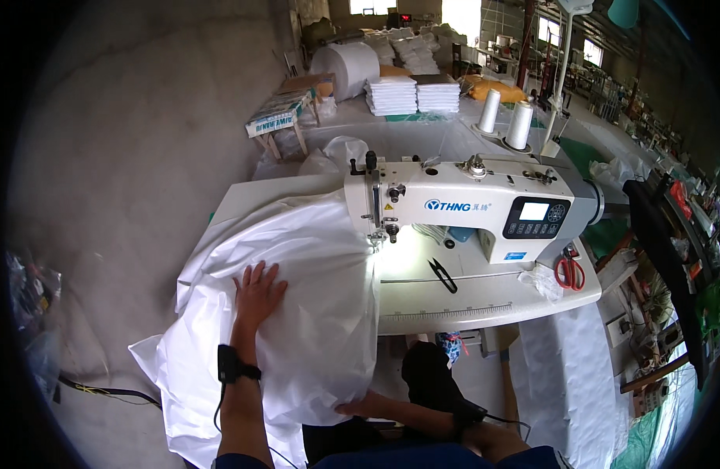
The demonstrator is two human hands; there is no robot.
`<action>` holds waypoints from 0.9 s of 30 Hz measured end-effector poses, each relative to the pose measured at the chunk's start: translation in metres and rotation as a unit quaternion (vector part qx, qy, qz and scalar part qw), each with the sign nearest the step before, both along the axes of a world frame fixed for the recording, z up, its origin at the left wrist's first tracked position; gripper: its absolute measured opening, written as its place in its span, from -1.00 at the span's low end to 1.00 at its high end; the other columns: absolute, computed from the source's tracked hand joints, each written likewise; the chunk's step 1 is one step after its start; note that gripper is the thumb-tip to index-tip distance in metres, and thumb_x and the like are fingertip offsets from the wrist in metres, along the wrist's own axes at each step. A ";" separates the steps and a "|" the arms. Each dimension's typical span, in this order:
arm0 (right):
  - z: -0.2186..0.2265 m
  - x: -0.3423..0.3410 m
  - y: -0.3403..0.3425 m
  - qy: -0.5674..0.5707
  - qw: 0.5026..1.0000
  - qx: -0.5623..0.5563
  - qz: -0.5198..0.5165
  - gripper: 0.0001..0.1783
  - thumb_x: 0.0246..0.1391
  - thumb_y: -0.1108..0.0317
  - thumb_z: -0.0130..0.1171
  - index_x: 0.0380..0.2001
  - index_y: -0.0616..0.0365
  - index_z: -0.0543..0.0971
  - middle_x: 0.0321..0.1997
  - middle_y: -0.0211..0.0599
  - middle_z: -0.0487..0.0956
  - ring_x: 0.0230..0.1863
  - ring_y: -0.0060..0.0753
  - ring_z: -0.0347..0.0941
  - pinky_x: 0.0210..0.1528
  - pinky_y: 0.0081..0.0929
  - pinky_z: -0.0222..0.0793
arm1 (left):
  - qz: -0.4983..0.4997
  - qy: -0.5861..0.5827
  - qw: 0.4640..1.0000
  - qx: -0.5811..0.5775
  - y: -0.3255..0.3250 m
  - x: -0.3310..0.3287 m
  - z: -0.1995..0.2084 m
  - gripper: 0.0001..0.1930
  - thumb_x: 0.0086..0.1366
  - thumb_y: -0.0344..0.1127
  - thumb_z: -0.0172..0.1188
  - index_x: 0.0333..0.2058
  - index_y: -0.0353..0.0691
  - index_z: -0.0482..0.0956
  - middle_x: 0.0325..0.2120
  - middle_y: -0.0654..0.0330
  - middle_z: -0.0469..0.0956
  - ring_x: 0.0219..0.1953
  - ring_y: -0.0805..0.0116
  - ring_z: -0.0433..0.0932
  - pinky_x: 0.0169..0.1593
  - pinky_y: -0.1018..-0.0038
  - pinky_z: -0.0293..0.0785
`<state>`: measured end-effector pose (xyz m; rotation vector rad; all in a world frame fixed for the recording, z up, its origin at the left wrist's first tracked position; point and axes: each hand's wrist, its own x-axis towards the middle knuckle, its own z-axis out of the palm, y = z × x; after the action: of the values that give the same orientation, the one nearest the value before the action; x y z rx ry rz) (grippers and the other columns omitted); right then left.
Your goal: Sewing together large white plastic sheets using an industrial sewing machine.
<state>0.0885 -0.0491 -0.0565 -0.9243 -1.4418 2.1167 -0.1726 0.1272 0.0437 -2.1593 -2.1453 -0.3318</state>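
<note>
A large, shiny white sheet of fabric (321,313) drapes over the left end of the sewing table and hangs down toward my lap. Its right edge runs up to the needle area of a white sewing machine (446,191), where a lamp glows. My left hand (258,293) lies flat on the sheet, left of the machine head, fingers spread. Low down, near my lap, my right hand (365,406) grips the sheet's bottom right edge; the fabric hides some of its fingers. Black thread snips (443,277) rest on the table right of the needle.
Red-handled scissors (569,272) and a crumpled white scrap (541,281) sit at the table's right end. Two white thread cones (519,127) stand behind the machine. Farther back are folded white stacks (392,96) and a big white roll (346,70). White material (567,375) hangs at the right.
</note>
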 end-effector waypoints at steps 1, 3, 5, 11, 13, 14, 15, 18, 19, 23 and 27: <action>0.016 -0.020 -0.004 0.037 0.999 -0.025 0.005 -0.27 -0.09 0.09 0.36 0.08 0.26 0.35 0.01 -0.14 0.49 0.05 -0.24 0.38 0.14 -0.46 0.24 | -0.027 -0.002 1.000 -0.015 0.016 -0.006 0.001 -0.45 0.24 0.15 -0.03 0.18 0.16 0.31 0.26 0.18 0.13 0.29 -0.06 0.06 0.25 -0.19 -0.14; 0.010 -0.057 -0.020 0.061 0.983 -0.069 0.160 -0.38 -0.04 0.11 0.30 0.04 0.17 0.36 -0.03 -0.18 0.49 -0.05 -0.28 0.44 -0.03 -0.45 0.39 | -0.049 -0.017 0.998 -0.029 0.040 -0.034 -0.002 -0.44 0.25 0.16 -0.04 0.19 0.16 0.29 0.27 0.19 0.11 0.29 -0.02 0.05 0.27 -0.14 -0.15; 0.006 -0.072 -0.035 0.065 0.970 -0.095 0.216 -0.40 -0.02 0.12 0.28 0.03 0.18 0.36 -0.05 -0.18 0.49 -0.08 -0.29 0.45 -0.06 -0.45 0.40 | -0.078 -0.025 0.995 -0.053 0.057 -0.038 0.002 -0.44 0.25 0.16 -0.06 0.20 0.15 0.28 0.29 0.21 0.07 0.32 0.07 0.02 0.32 -0.02 -0.19; -0.014 -0.060 -0.049 0.030 0.968 -0.163 0.190 -0.45 0.02 0.14 0.22 0.01 0.20 0.36 -0.10 -0.19 0.52 -0.16 -0.30 0.48 -0.13 -0.45 0.41 | -0.049 0.018 0.994 -0.099 0.020 -0.002 0.037 -0.53 0.28 0.04 -0.06 0.06 -0.06 0.44 0.13 0.11 0.31 0.15 0.11 0.28 0.19 0.13 0.14; -0.017 -0.048 -0.049 0.012 0.968 -0.187 0.169 -0.47 0.03 0.15 0.20 0.01 0.20 0.37 -0.12 -0.19 0.52 -0.18 -0.30 0.49 -0.15 -0.45 0.42 | -0.113 -0.083 0.990 0.020 -0.037 0.034 0.051 -0.61 0.25 -0.05 0.03 -0.17 -0.25 0.55 -0.19 0.07 0.54 -0.13 0.10 0.50 -0.05 0.20 0.39; -0.020 -0.041 -0.048 0.003 0.968 -0.200 0.151 -0.48 0.04 0.15 0.19 0.00 0.21 0.37 -0.13 -0.19 0.53 -0.20 -0.30 0.49 -0.17 -0.45 0.42 | -0.133 -0.168 0.976 0.033 -0.073 0.063 0.058 -0.61 0.20 -0.05 0.12 -0.17 -0.25 0.54 -0.21 0.03 0.54 -0.12 0.07 0.49 -0.07 0.20 0.39; -0.019 -0.039 -0.053 -0.011 0.967 -0.204 0.153 -0.49 0.05 0.16 0.18 0.00 0.21 0.37 -0.14 -0.19 0.53 -0.21 -0.30 0.49 -0.18 -0.45 0.42 | -0.168 -0.121 0.973 0.098 -0.114 0.069 0.049 -0.56 0.12 -0.01 0.21 -0.16 -0.24 0.53 -0.20 0.02 0.53 -0.10 0.06 0.47 -0.04 0.20 0.36; -0.024 -0.029 -0.063 -0.048 0.970 -0.198 0.135 -0.52 0.07 0.17 0.14 -0.01 0.22 0.37 -0.17 -0.20 0.54 -0.25 -0.31 0.51 -0.22 -0.45 0.43 | -0.115 0.005 0.986 0.122 -0.203 0.103 0.032 -0.51 -0.02 -0.17 0.30 -0.09 -0.18 0.47 -0.12 0.10 0.41 -0.03 0.10 0.37 0.05 0.09 0.23; -0.030 -0.033 -0.075 -0.031 0.987 -0.133 0.083 -0.57 0.13 0.12 0.02 -0.10 0.26 0.41 -0.30 -0.21 0.57 -0.45 -0.39 0.51 -0.37 -0.54 0.41 | -0.061 0.010 0.988 0.139 -0.220 0.095 0.014 -0.54 -0.02 -0.26 0.26 -0.09 -0.18 0.46 -0.12 0.08 0.40 -0.04 0.08 0.37 0.04 0.10 0.24; -0.011 -0.023 -0.074 -0.191 0.964 -0.135 0.124 -0.59 0.19 0.00 -0.06 -0.20 0.14 0.47 -0.36 -0.18 0.56 -0.45 -0.38 0.52 -0.37 -0.47 0.46 | 0.123 0.013 0.966 0.227 -0.271 0.029 -0.063 -0.64 -0.02 -0.52 0.12 -0.17 -0.16 0.50 -0.17 0.08 0.40 -0.11 0.07 0.37 0.00 0.13 0.29; 0.011 -0.002 -0.070 -0.357 0.860 0.242 0.273 -0.30 0.17 -0.25 -0.23 -0.36 0.25 0.53 -0.49 -0.08 0.55 -0.44 -0.12 0.52 -0.31 -0.22 0.41 | 0.140 -0.222 0.961 0.086 -0.306 -0.012 -0.084 -0.77 0.07 -0.53 0.06 -0.30 -0.15 0.59 -0.35 0.14 0.55 -0.22 0.04 0.52 -0.13 0.21 0.44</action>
<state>0.0868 -0.1192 -0.0452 -1.2579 -2.7319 1.6055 -0.1842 -0.1788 -0.0405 -1.7802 -2.4885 -1.0156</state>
